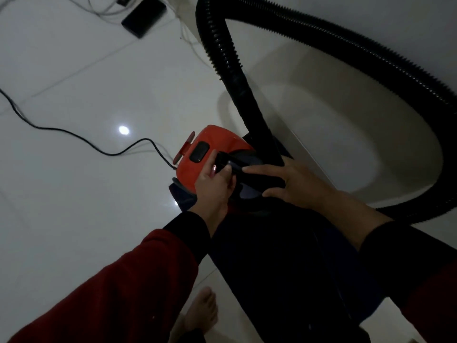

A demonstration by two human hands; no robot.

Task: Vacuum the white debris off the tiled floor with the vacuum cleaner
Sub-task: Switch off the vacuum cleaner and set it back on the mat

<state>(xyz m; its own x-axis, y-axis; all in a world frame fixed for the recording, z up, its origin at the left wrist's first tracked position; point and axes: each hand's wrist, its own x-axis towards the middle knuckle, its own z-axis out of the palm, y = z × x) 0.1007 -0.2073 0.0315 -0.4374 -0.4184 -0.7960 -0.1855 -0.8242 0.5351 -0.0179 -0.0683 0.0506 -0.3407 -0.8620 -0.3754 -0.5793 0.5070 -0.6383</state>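
A red vacuum (215,154) is sitting on the shiny white floor (74,95), right in front of the person's dark legs. A black handle (249,174) is lying across its top, and both hands are on it. The left hand (217,184) is curling around the near end of the handle, fingers closed on it, thumb beside a black button (199,151). The right hand (294,184) is lying flat and spread over the other end, fingers pressing on the handle but not wrapped around it. Both arms are wearing red sleeves with black cuffs. A thick black hose (346,45) is rising from the vacuum, looping high and coming down on the right. A thin black cord (74,137) is running across the floor to the vacuum's left side. A black box (143,17) with white wires is lying far off at the top. A bare foot (200,310) is showing at the bottom. White debris is too hard to see in the dim light.
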